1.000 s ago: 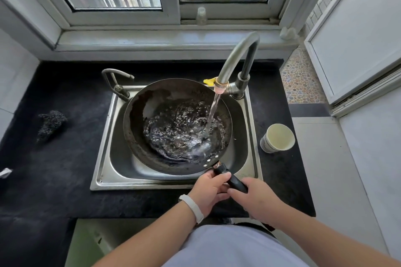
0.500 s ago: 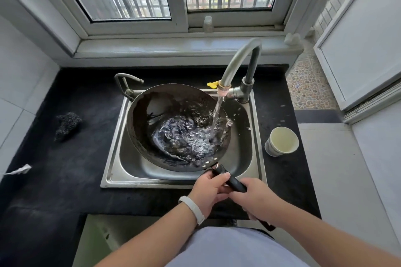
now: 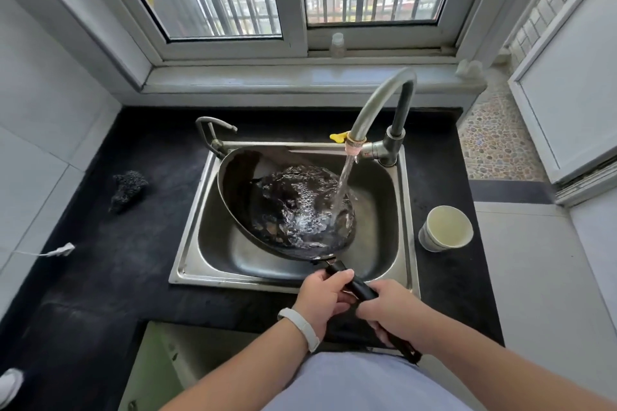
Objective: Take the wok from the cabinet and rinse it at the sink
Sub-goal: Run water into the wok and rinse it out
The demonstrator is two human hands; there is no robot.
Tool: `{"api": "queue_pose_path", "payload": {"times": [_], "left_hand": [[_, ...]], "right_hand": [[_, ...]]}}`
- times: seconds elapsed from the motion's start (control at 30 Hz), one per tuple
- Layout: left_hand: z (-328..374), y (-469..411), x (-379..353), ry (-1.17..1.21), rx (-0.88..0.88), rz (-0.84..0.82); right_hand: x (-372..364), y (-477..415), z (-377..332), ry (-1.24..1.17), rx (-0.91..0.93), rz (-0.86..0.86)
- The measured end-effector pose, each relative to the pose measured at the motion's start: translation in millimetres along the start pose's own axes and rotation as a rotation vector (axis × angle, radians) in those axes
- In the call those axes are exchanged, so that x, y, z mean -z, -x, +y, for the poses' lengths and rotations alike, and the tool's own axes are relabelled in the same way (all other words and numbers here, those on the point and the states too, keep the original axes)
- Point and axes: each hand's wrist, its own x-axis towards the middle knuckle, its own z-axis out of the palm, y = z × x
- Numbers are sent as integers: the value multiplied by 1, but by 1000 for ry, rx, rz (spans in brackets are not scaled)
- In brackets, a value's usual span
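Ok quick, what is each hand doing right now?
Left hand: gripping the wok handle.
Right hand: gripping the wok handle too, nearer the body.

The sink sits in the counter at the centre of the frame, below the window sill. The wok is tilted inside the sink, and its handle reaches toward the lower right over the near rim. The left hand grips the handle nearer the wok, with the right hand just behind it. The faucet stands at the sink's back right corner and arches over the wok. A small tap stands at the back left corner. On the counter, a cup stands right of the sink and a scrubber lies left of it. A bottle stands on the sill.
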Motion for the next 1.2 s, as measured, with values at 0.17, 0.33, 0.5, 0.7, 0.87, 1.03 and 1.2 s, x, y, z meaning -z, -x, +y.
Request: {"api": "queue_pose_path", "payload": {"times": [0.17,0.33,0.5,0.7,0.87,1.03,1.2], "left_hand": [[-1,2,-3,-6,1,23],[-1,6,-11,10,16,18],[0,9,-28,19,37,11],[-5,9,-49,69,75,-18],[-7,8,-57,34,104,-44],[-3,9,-49,16,116,-69],[0,7,-30,-35,89,-32]], "right_hand": [[5,1,-3,-20,-20,-42],[14,8,-6,-20,-24,-76],[28,14,-9,8,-70,-86],[48,21,-16,79,-123,-95],[59,24,-20,78,-186,-117],[53,21,-15,-69,-268,-125],[34,17,-14,-209,-273,-128]]}}
